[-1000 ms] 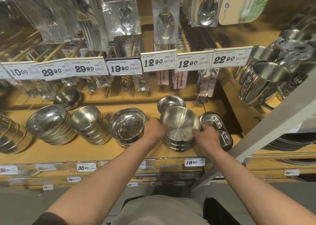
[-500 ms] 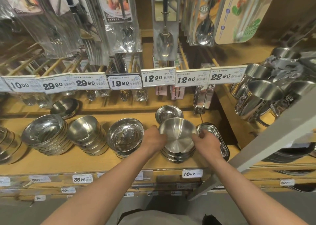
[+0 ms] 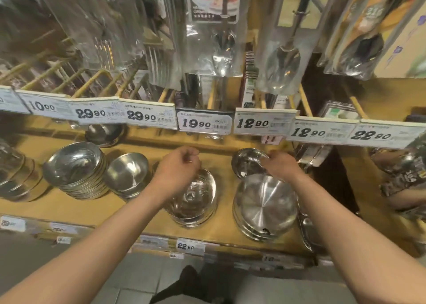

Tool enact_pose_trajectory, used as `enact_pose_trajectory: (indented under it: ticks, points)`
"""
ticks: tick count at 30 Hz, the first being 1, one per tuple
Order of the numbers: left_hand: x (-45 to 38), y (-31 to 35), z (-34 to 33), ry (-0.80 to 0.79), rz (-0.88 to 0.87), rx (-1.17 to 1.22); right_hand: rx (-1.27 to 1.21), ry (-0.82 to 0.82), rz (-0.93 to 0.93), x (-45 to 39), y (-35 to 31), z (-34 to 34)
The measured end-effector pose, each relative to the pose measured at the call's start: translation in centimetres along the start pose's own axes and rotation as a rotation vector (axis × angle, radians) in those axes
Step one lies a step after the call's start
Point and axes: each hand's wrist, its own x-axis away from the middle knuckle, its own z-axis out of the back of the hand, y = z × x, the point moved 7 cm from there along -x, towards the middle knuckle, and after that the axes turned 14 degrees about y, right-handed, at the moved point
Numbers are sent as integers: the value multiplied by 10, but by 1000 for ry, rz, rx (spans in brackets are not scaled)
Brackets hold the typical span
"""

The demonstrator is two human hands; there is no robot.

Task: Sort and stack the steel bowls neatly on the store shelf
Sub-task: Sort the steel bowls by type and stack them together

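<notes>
- Spanning the whole width beneath both forearms, a wooden store shelf (image 3: 69, 206) carries the steel goods; a rail of price tags (image 3: 204, 123) runs above the fingers.
- Largest stack of shallow bowls (image 3: 73, 167) sits well off to the left of the left-hand fingers; a deeper bowl stack (image 3: 126, 174) stands between it and the left hand.
- Wide stack of bowls (image 3: 265, 204) lies just below the right wrist, toward the shelf's front edge.
- Another bowl stack (image 3: 196, 197) sits directly under the left hand (image 3: 178, 172), partly hidden by it.
- Single small bowl (image 3: 247, 163) rests at the right fingertips, behind the wide stack.
- Left fingers are loosely curled, nothing held, above the stack.
- Right hand (image 3: 280, 167) reaches to the small bowl's rim; fingers blurred, so I cannot tell if they grip it.
</notes>
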Motion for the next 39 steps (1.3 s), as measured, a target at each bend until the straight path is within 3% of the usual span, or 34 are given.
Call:
enact_pose_trajectory:
  ticks: [8, 13, 19, 26, 33, 39]
  points:
    - [-36, -31, 15, 36, 50, 11, -43, -56, -211, -52, 41, -30]
    - [-52, -39, 9, 20, 84, 25, 8, -79, -229, -60, 40, -47]
    - [-54, -34, 5, -23, 81, 46, -418, -103, -351, -53, 20, -52]
    - [-44, -33, 7, -23, 47, 91, -489, -69, -328, -41, -8, -36]
    - [-19, -36, 34, 54, 85, 208, -713, -91, -356, -6, -27, -23]
    - [10, -53, 87, 166, 77, 147, -649, -30, -321, 14, -19, -15]
